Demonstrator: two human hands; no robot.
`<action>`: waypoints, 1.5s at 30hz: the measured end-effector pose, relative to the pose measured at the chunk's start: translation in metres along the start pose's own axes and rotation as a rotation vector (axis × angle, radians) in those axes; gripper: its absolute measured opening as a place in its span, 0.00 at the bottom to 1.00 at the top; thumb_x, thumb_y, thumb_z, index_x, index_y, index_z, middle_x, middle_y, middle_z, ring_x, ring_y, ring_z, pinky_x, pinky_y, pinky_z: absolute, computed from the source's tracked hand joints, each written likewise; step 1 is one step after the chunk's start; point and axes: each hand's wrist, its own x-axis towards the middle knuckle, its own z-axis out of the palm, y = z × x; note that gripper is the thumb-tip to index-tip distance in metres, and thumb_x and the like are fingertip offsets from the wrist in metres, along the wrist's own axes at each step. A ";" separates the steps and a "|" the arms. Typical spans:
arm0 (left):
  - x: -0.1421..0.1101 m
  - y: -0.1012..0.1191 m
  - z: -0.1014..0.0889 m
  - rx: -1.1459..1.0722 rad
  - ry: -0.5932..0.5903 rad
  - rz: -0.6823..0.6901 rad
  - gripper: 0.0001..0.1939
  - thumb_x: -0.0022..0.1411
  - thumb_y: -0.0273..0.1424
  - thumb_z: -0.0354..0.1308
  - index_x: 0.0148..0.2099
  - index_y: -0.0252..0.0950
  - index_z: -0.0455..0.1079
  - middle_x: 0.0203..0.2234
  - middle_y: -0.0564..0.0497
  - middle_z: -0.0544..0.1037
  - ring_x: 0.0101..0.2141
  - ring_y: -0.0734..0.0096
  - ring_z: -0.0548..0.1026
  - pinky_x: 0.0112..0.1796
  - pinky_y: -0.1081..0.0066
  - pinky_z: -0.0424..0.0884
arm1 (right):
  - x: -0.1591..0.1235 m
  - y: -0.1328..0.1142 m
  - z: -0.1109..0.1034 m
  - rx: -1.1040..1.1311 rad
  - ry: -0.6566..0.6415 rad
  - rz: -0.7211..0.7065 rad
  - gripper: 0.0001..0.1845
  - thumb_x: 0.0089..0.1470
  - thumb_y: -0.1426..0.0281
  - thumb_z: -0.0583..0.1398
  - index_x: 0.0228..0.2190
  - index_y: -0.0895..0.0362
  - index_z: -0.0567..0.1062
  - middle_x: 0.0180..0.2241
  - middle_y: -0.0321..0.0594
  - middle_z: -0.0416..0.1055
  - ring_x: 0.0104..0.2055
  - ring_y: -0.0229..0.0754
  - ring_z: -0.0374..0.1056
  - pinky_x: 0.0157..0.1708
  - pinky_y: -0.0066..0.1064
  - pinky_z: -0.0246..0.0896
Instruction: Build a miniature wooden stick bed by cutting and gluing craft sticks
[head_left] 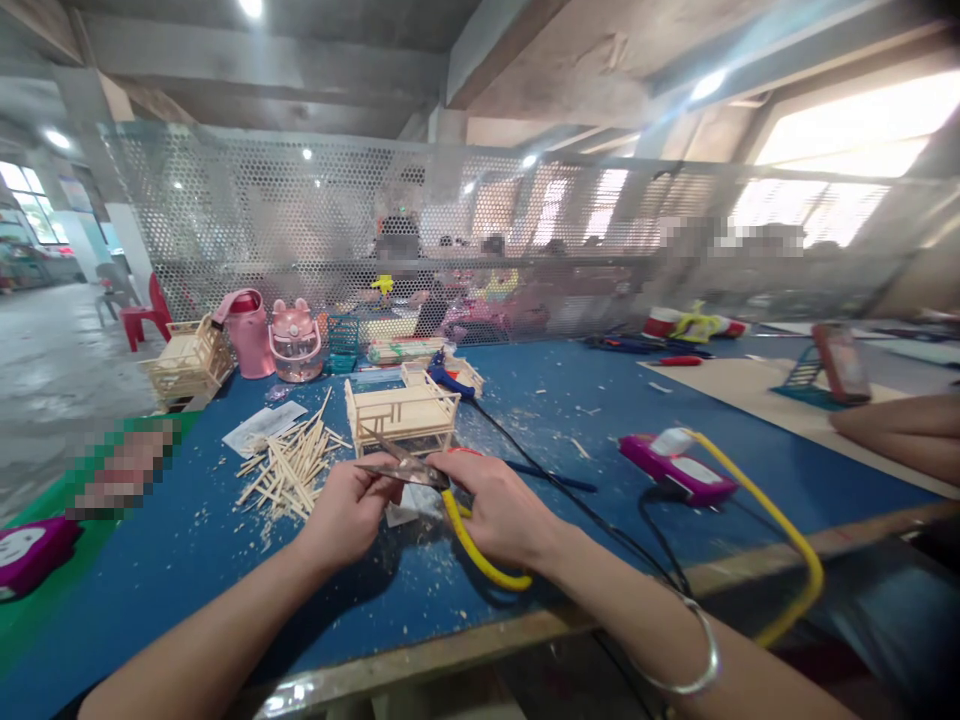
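Note:
My right hand is closed round a pair of scissors with yellow handles, whose blades point left and stand apart. My left hand has its fingers pinched together right by the blades. Whatever it holds there is too small and covered to make out. Just beyond both hands stands a small frame built of pale wooden sticks, with railings. To the left of it lies a pile of loose wooden sticks. A blue glue gun with a black cord rests behind the frame.
A pink tumbler and a clear pink bottle stand at the back left, beside another stick frame. At right are a purple power strip with a yellow cord and a co-worker's arm. A perforated screen runs behind.

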 end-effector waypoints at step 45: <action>0.000 0.003 0.005 -0.290 0.026 -0.103 0.10 0.53 0.34 0.55 0.32 0.32 0.72 0.22 0.49 0.75 0.24 0.73 0.68 0.26 0.74 0.63 | -0.008 -0.011 0.001 0.011 0.085 0.090 0.22 0.44 0.71 0.58 0.44 0.60 0.67 0.42 0.47 0.69 0.44 0.46 0.63 0.46 0.38 0.59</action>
